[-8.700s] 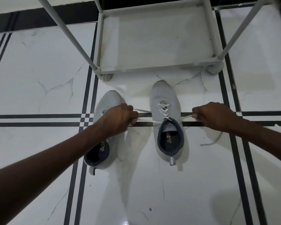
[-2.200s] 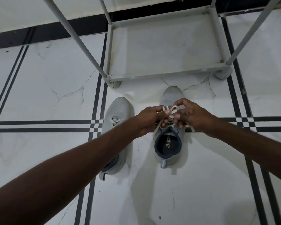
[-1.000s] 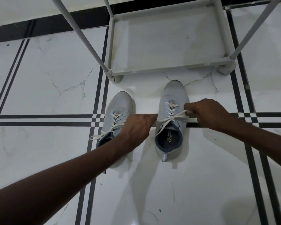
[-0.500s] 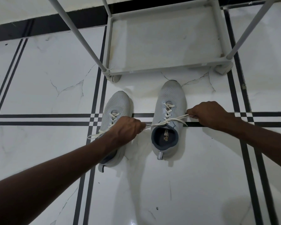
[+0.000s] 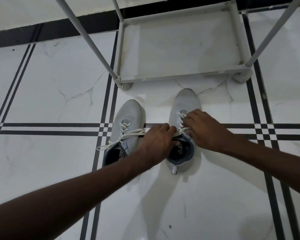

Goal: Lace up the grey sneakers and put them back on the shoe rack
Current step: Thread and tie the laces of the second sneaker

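Two grey sneakers on the white marble floor (image 5: 42, 87), just in front of the shoe rack (image 5: 180, 76), toes toward it, heels toward the camera. Right sneaker (image 5: 185, 103) nearer the rack's front rail, toe close to it but apart; left sneaker (image 5: 128, 113) beside it, set a little farther back from the rack and angled slightly.

Left hand (image 5: 156, 142) over the gap between the two shoes, reaching across onto the tongue area of the right sneaker. Right hand (image 5: 203, 130) resting on the right sneaker's upper, over the eyelets. Both hands close together, nearly touching at the fingertips. Fingers (image 5: 189, 118) of the right hand curled down onto the white lace (image 5: 179, 118) of the right sneaker; fingers of the left hand narrowed toward the same lace where it crosses near the collar. Cannot tell for certain whether either hand truly pinches the lace, the tips being hidden.

Lace of the left sneaker (image 5: 126, 134) threaded through the eyelets but untied, loose ends trailing off both sides of the shoe onto the floor.

Rack's bottom shelf bare, its slanted poles (image 5: 87, 38) rising out of frame. Black stripes (image 5: 42, 128) in the floor running beneath both sneakers.
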A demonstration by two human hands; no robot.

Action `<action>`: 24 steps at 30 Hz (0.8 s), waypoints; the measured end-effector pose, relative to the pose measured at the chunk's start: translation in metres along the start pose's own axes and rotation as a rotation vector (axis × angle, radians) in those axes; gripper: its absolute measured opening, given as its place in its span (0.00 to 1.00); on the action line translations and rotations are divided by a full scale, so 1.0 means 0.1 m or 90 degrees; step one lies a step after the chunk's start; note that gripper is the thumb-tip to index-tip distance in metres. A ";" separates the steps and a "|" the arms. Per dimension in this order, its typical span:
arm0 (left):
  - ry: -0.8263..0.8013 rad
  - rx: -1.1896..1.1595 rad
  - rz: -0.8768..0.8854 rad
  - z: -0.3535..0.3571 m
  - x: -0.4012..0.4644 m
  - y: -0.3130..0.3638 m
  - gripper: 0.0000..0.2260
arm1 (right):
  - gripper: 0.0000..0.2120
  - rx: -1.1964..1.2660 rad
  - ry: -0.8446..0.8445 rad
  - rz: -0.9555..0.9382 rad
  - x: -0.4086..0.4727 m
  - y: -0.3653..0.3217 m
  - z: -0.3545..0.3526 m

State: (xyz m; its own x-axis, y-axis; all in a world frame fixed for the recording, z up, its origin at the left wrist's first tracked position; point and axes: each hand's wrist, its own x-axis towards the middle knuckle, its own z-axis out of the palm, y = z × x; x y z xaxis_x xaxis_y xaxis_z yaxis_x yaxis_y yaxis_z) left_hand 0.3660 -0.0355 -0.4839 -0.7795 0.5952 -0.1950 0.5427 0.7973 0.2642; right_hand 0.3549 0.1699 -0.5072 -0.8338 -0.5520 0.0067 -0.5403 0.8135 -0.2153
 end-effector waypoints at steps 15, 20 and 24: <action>-0.032 0.214 0.011 0.03 -0.04 -0.02 0.11 | 0.15 -0.114 -0.053 -0.044 -0.21 0.11 0.02; -0.063 0.181 -0.017 -0.01 -0.05 -0.01 0.09 | 0.17 -0.134 -0.064 -0.049 -0.18 0.20 0.12; -0.068 0.164 -0.044 -0.05 -0.02 -0.02 0.08 | 0.17 -0.113 -0.036 -0.048 -0.12 0.26 0.16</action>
State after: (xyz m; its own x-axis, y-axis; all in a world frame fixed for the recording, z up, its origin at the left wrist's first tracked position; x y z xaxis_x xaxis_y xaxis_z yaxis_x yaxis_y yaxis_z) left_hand 0.3651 -0.0391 -0.4792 -0.7873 0.5351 -0.3063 0.5619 0.8272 0.0007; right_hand 0.3529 0.1947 -0.5283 -0.7852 -0.6180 -0.0394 -0.6167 0.7861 -0.0414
